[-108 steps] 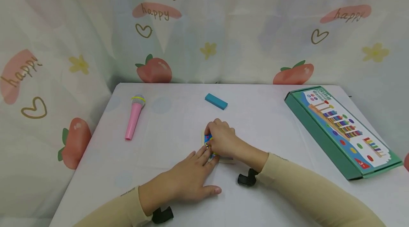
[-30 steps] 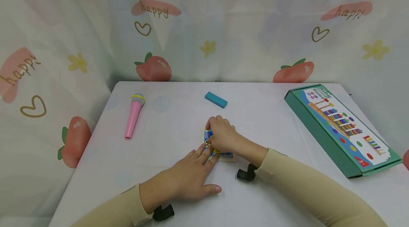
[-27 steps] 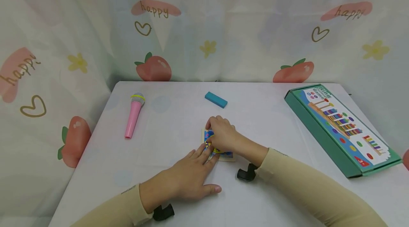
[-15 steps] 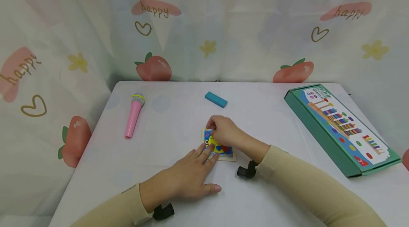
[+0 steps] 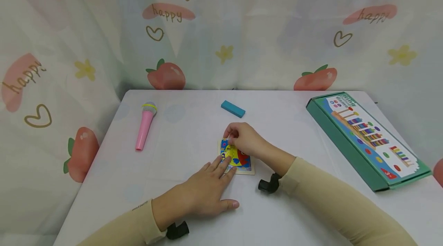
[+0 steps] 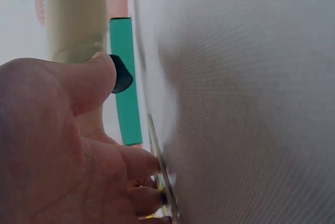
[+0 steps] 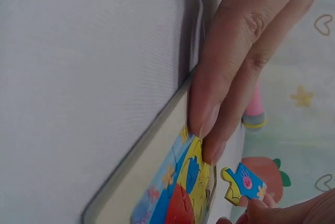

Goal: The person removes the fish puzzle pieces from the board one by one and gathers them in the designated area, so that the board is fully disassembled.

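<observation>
A small jigsaw puzzle [image 5: 245,163] with a yellow, red and blue picture in a pale frame lies flat on the white table. My left hand [image 5: 204,192] is spread out, its fingertips resting on the puzzle's near left part. In the right wrist view those fingers [image 7: 222,72] touch the frame and the picture. My right hand [image 5: 245,138] is at the puzzle's far left corner and pinches a puzzle piece [image 7: 241,185], blue and yellow with a pink flower. The piece is tilted and looks apart from the board. The left wrist view shows the board edge-on [image 6: 162,166] under the left fingertips.
A blue block [image 5: 233,109] lies behind the puzzle. On the left is a pink toy microphone [image 5: 145,126]. A green toy box [image 5: 367,142] lies along the right side. A printed curtain [image 5: 263,46] hangs behind the table.
My right hand has drawn back towards the far side, uncovering more of the yellow and red picture. The puzzle piece shows lifted in its fingers. My left hand has stayed in place.
</observation>
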The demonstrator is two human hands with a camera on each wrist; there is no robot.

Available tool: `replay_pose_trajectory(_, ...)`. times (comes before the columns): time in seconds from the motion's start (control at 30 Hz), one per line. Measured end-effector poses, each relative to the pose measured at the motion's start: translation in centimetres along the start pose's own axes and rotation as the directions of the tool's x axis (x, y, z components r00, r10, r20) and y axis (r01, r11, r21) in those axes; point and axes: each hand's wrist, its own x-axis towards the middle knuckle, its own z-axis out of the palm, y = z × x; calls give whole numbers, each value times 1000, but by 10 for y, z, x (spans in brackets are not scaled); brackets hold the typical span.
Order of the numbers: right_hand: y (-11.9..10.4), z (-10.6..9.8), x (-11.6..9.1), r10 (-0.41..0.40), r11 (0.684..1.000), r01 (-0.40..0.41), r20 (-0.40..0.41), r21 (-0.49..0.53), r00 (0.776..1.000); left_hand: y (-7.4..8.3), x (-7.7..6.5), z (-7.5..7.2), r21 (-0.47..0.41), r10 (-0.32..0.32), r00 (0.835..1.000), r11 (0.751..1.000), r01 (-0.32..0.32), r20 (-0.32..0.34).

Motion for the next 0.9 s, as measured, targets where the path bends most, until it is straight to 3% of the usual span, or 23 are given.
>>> replay_pose_trajectory(0.2, 6, -16, -2, 21, 998, -21, -8, 53, 1000, 2, 0, 1, 7, -16, 1000, 1000, 16, -7)
replay_pose_trajectory(0.6, 39, -57, -7, 146, 989, -147, -28, -31, 989, 3, -3, 4, 10, -37, 999, 999, 37, -4)
replay_pose_trajectory(0.9, 61, -77, -5, 201, 974, -203, -27, -103, 979, 3, -4, 6, 21, -22, 1000, 1000, 23, -13)
